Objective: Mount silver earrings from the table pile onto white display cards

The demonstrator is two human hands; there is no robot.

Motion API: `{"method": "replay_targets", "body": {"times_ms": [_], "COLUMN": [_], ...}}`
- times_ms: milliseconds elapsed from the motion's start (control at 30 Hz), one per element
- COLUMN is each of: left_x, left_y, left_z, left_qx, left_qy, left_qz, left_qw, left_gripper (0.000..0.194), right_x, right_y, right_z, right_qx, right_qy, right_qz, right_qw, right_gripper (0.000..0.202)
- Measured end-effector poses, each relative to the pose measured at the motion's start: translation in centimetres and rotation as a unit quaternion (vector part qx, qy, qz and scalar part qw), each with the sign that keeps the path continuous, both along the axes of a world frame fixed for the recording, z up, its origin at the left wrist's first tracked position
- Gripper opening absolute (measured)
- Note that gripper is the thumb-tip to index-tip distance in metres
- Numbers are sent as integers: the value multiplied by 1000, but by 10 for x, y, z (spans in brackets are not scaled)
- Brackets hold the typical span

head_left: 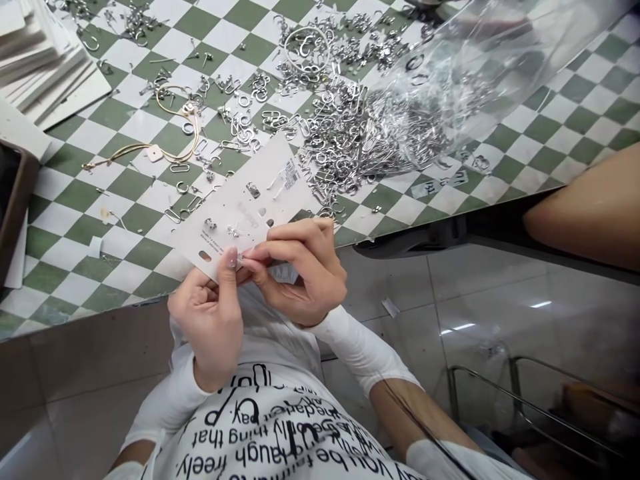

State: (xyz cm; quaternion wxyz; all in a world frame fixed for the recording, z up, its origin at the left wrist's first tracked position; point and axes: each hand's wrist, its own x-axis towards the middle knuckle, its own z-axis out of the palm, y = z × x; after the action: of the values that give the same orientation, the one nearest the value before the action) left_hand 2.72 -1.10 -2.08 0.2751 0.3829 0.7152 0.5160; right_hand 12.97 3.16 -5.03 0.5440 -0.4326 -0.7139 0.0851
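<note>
A white earring card (273, 167) with printed text, a barcode sticker and punched holes is tilted in front of me at the table's edge. Small silver earrings (233, 231) are fixed on it. My left hand (215, 310) pinches the card's near corner between thumb and fingers. My right hand (305, 270) is closed in a pinch at the card's near edge, its fingertips meeting the left thumb. A tiny shiny piece seems to be between the right fingertips, too small to make out. The other right fingers are curled.
Silver earrings and findings (340, 133) lie heaped on the checkered table (55, 240), partly under a clear plastic bag (450, 93). A gold-coloured chain (193, 137) lies left of them. Stacked white cards (50, 67) stand at the far left. Another person's limb (590, 207) shows at right.
</note>
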Motion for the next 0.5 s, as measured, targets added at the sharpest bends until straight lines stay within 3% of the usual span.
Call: {"method": "replay_targets", "body": {"times_ms": [333, 500], "left_x": [-2, -1], "left_y": [1, 1], "left_z": [0, -3], "left_qx": [4, 21], "left_qy": [11, -40], "left_qz": [1, 3], "left_qw": [1000, 999], "left_gripper": [24, 26], "right_x": [1, 1], "right_y": [-3, -4], "right_z": [4, 6], "right_qx": [13, 1], "right_qy": [-64, -79], "right_qz": [5, 6], "right_qw": [998, 997], "right_gripper": [7, 7]}}
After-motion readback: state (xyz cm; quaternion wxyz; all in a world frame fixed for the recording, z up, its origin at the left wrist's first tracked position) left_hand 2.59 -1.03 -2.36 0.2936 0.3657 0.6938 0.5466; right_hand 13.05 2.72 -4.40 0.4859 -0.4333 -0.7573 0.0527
